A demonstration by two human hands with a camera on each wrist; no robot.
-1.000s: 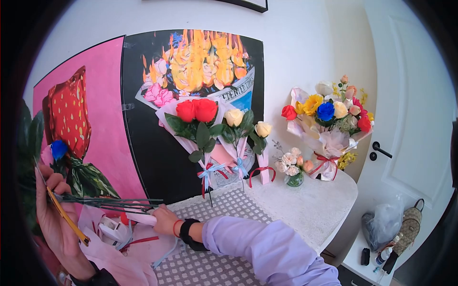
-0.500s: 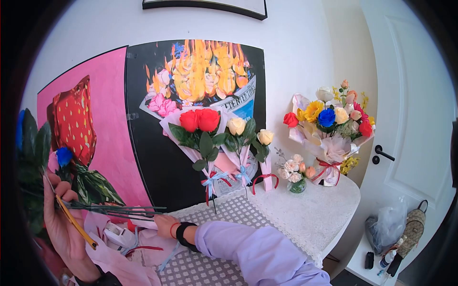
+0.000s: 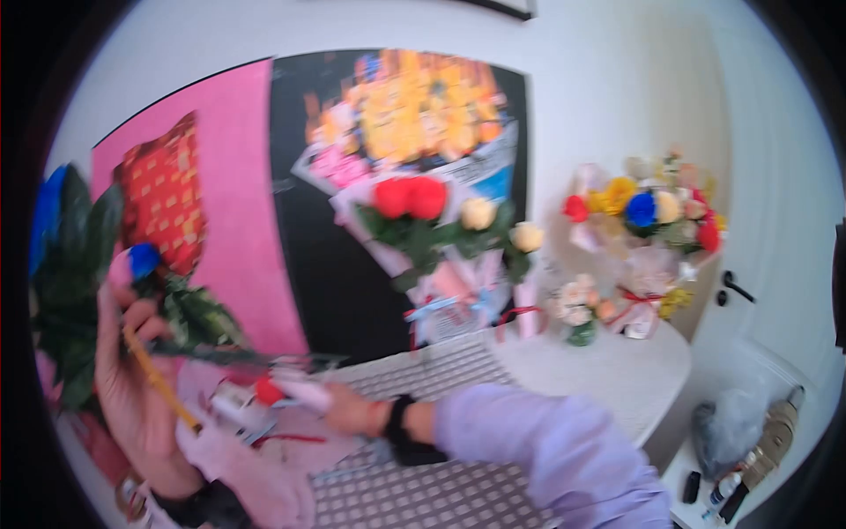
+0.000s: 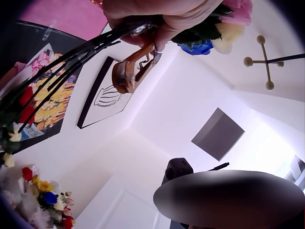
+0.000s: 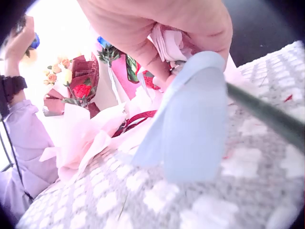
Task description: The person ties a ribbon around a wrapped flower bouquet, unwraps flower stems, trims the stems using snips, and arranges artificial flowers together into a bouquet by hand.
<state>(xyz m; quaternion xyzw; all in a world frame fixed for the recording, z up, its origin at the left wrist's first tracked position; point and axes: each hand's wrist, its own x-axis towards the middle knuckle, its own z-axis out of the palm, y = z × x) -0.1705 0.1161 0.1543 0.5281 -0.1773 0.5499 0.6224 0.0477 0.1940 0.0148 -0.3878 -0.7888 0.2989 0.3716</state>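
Note:
My left hand (image 3: pixel 145 379) holds a bunch of artificial flowers by its long dark green stems (image 3: pixel 247 356). The blue flower (image 3: pixel 144 261) and leaves stand above the fingers. The same hand has orange-handled scissors (image 4: pixel 128 76), pointing down past the palm in the head view. My right hand (image 3: pixel 352 411) pinches folded pink wrapping paper (image 5: pixel 169 43) low over the table. A pale blue ribbon (image 5: pixel 193 121) hangs at its fingertips, and a green stem (image 5: pixel 267 114) sticks out beside it. Just left of that paper shows a red flower (image 3: pixel 267 390).
A grey-and-white cloth (image 3: pixel 414 485) covers the table. Wrapped roses (image 3: pixel 410 198) lean on the painting behind. Further right stand a small glass vase (image 3: pixel 582 333) and a large bouquet (image 3: pixel 643 256). Pink paper (image 3: pixel 264 480) and a white box-like item (image 3: pixel 240 401) lie near my left hand.
The head view blurs and shifts, so the scene slides right and up. My right hand has drawn slightly rightward with the pink paper. The left hand keeps the stems and scissors.

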